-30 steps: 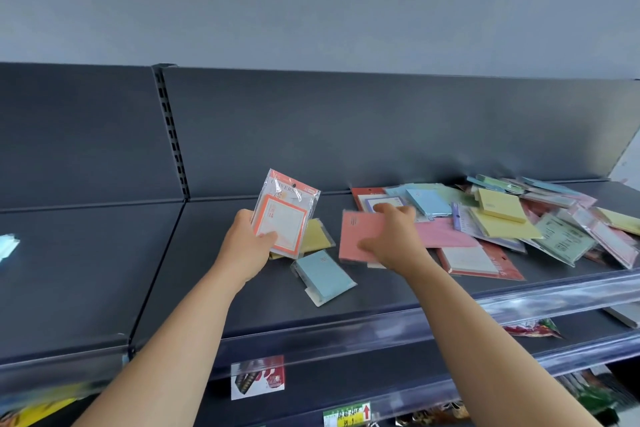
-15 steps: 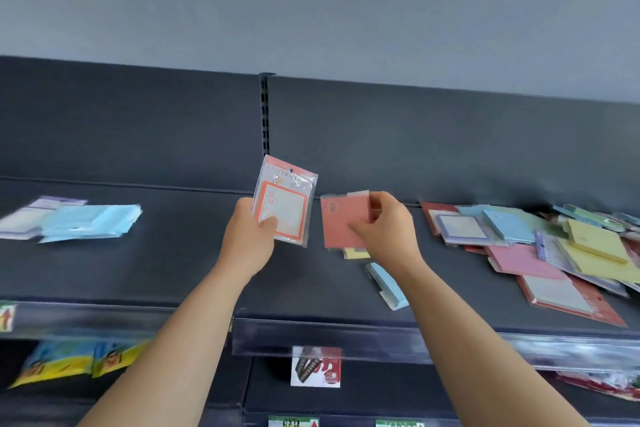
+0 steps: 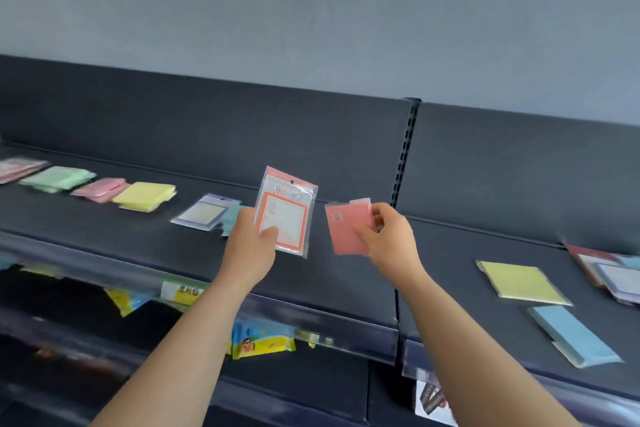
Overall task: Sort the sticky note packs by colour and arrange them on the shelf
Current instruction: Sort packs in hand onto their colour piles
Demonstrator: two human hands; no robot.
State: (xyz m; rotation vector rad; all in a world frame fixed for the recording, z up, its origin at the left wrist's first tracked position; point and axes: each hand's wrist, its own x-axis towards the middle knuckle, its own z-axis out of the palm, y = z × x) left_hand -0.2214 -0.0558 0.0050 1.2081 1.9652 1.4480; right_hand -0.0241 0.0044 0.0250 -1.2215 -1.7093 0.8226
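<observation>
Head-height view of a dark grey shop shelf [image 3: 329, 281] with a raised back panel.

In the left grip [image 3: 249, 246], closed on the lower left corner with the thumb across the front: an orange-bordered pack [image 3: 287, 215] in a clear sleeve, long axis upright, top tipped slightly right. In the right grip [image 3: 388, 243], pinched by its right edge: a coral-red pack [image 3: 346, 229], also upright, just beside the first pack and not touching it. Both held in the air above the shelf deck.

Along the shelf to the left, a sorted row: a green pile [image 3: 57, 178], a pink pile [image 3: 100, 189], a yellow pile [image 3: 145, 196], then a purple-bordered pack [image 3: 206, 213] and a light blue pack [image 3: 232, 218] partly hidden behind the left grip. To the right, past the slotted post [image 3: 403, 163], loose and unsorted: a yellow pack [image 3: 519, 282] and a blue pack [image 3: 571, 336].

Probably mid-sort, with two packs of the red-orange family not yet placed. Likely landing spot: the bare deck just below both grips, right of the light blue pack. Left grip nearer the row. Calls for turning each pack from upright to flat.
</observation>
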